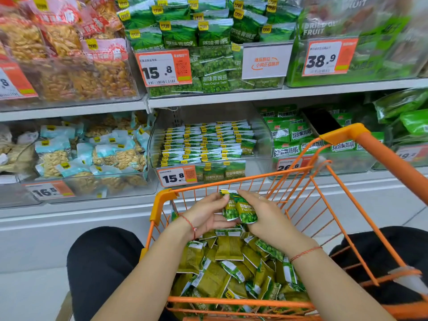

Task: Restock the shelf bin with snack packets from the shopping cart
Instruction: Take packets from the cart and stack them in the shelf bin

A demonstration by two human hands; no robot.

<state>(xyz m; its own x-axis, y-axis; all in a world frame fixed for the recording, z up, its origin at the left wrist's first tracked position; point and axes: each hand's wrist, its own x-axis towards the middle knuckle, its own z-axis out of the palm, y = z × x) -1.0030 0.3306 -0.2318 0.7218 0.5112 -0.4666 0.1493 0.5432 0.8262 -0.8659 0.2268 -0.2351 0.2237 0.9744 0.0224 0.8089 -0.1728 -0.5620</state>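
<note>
a person's left hand (205, 215) and right hand (266, 215) hold a small bunch of green-and-yellow foil pea snack packets (238, 208) between them above the orange wire shopping cart (342, 135), the left fingers cupped under the bunch with the thumb against its side, the right fingers curled round its far side. the packets look light, soft and crinkly, with a slick printed film that could let one slide out of a loose stack, so squaring them edge to edge and pinching across the flat faces near the middle seems the safest hold; the sealed ends are thin and likely to fold. each packet is pillow-shaped, olive-yellow with a bright green pea picture and a white top strip. many more lie jumbled in the loose heap of packets (234, 269) in the cart below the wrists. straight ahead, the clear plastic shelf bin (261, 140) on the lower shelf carries neat upright rows of like packets, with room at its front, behind a 15.8 price tag (177, 176).
</note>
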